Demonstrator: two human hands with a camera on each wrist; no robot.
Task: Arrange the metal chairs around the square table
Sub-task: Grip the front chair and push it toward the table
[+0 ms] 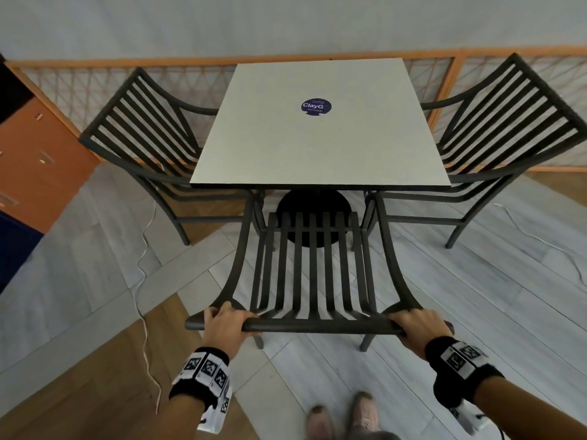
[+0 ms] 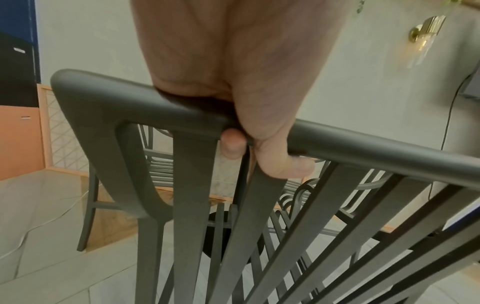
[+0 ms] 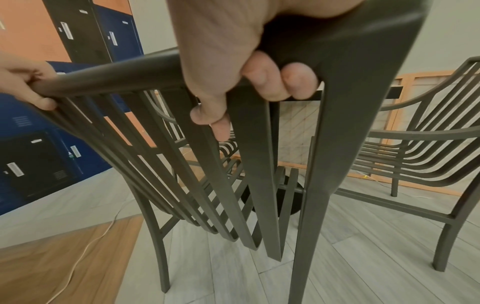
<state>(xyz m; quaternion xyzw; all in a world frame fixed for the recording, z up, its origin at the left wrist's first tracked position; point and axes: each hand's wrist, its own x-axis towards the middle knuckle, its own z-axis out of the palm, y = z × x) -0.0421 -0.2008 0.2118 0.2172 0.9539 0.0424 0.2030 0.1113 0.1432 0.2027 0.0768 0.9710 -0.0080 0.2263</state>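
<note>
A dark metal slatted chair (image 1: 313,268) stands at the near side of the square pale-topped table (image 1: 320,128), its front under the table edge. My left hand (image 1: 227,323) grips the left end of its top rail (image 2: 363,142), and my right hand (image 1: 416,325) grips the right end (image 3: 350,41); fingers curl under the rail in both wrist views. A second metal chair (image 1: 143,134) sits at the table's left side. A third metal chair (image 1: 508,128) sits at the right side.
A low wooden lattice fence (image 1: 63,87) runs behind the table along a grey wall. Orange, blue and black lockers (image 1: 28,144) stand at the left. A white cable (image 1: 143,281) trails over the floor on the left. My shoes (image 1: 343,417) are behind the chair.
</note>
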